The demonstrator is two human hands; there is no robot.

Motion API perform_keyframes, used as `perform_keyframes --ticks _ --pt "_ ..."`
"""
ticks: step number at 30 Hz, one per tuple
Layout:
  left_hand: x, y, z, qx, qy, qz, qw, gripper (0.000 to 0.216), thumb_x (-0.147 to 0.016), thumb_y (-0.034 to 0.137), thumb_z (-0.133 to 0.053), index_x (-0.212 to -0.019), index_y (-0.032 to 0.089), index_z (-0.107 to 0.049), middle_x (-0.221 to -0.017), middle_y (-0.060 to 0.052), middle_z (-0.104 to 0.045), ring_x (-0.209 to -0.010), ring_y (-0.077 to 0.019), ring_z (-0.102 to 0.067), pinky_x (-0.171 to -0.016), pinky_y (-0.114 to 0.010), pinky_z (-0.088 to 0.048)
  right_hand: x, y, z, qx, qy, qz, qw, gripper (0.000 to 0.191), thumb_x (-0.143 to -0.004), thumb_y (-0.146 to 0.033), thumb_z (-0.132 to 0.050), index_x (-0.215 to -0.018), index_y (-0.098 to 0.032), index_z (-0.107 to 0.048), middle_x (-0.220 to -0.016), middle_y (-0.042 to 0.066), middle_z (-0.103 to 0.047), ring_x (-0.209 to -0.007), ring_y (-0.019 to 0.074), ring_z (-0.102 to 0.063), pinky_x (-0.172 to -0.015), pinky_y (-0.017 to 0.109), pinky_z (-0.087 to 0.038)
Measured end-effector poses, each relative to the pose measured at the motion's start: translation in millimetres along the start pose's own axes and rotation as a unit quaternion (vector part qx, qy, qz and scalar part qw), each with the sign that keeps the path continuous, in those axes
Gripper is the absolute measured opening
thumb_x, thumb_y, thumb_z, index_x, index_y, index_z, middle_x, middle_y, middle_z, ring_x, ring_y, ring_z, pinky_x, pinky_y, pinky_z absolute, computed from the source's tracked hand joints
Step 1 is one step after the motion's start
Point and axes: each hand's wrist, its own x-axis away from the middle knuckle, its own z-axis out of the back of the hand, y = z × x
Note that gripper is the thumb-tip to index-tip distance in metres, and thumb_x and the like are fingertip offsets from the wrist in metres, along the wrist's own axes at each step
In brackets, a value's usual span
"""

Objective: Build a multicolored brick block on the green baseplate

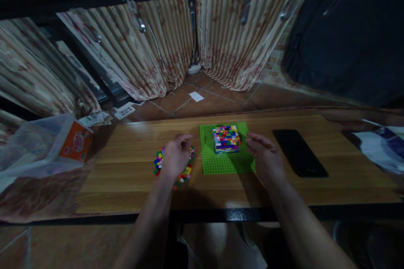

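Observation:
A green studded baseplate (222, 164) lies on the wooden table (132, 164). On its far part stands a square block of many-coloured small bricks (226, 138), a few layers high. My left hand (175, 156) hovers over a pile of loose coloured bricks (158, 164) left of the plate, fingers curled loosely downward. My right hand (265, 155) rests at the plate's right edge, fingers stretched toward the block, holding nothing that I can see.
A black phone (299, 152) lies flat right of the plate. A clear plastic bag with an orange label (47, 143) sits at the table's left end. White and blue packaging (381, 147) is at the far right. Curtains hang behind, over a tiled floor.

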Motion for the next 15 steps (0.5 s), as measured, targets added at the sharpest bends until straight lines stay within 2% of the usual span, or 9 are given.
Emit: perform_keyframes --ticks 2,5,9,15 --pt "-7 -10 15 -0.028 0.004 0.016 0.999 0.026 -0.085 0.013 -0.052 -0.097 0.017 -0.074 -0.1 -0.007 -0.076 -0.09 -0.0188 -0.07 -0.089 -0.032 -0.054 0 -1 -3 -0.003 0.011 -0.014 1.0 0.022 -0.056 -0.029 -0.081 -0.075 -0.021 -0.075 -0.078 0.001 -0.072 -0.069 0.0134 -0.061 -0.061 0.026 -0.044" --pt "-10 -18 27 -0.088 -0.022 0.03 0.995 0.025 -0.082 0.012 -0.053 -0.094 0.017 -0.075 -0.096 -0.007 -0.076 -0.088 -0.0193 -0.07 -0.087 -0.032 -0.054 2 0 -8 0.0 0.011 -0.02 1.0 0.019 -0.057 -0.028 -0.08 -0.074 -0.021 -0.075 -0.077 0.001 -0.072 -0.069 0.0131 -0.062 -0.06 0.026 -0.044" --pt "-4 -14 27 -0.158 -0.077 0.006 0.984 0.027 -0.082 0.011 -0.052 -0.092 0.018 -0.076 -0.096 -0.008 -0.076 -0.088 -0.0195 -0.069 -0.084 -0.03 -0.053 3 0 -12 -0.008 0.015 -0.027 0.999 0.019 -0.055 -0.025 -0.08 -0.073 -0.021 -0.074 -0.076 0.0 -0.071 -0.067 0.0127 -0.062 -0.058 0.025 -0.044" --pt "-2 -12 29 -0.177 -0.129 -0.012 0.976 0.031 -0.081 0.009 -0.05 -0.094 0.019 -0.076 -0.096 -0.006 -0.075 -0.086 -0.0179 -0.068 -0.08 -0.026 -0.051 5 -1 -12 -0.014 0.0 -0.028 1.0 0.02 -0.055 -0.025 -0.08 -0.073 -0.021 -0.074 -0.078 0.001 -0.07 -0.067 0.012 -0.06 -0.056 0.023 -0.044"
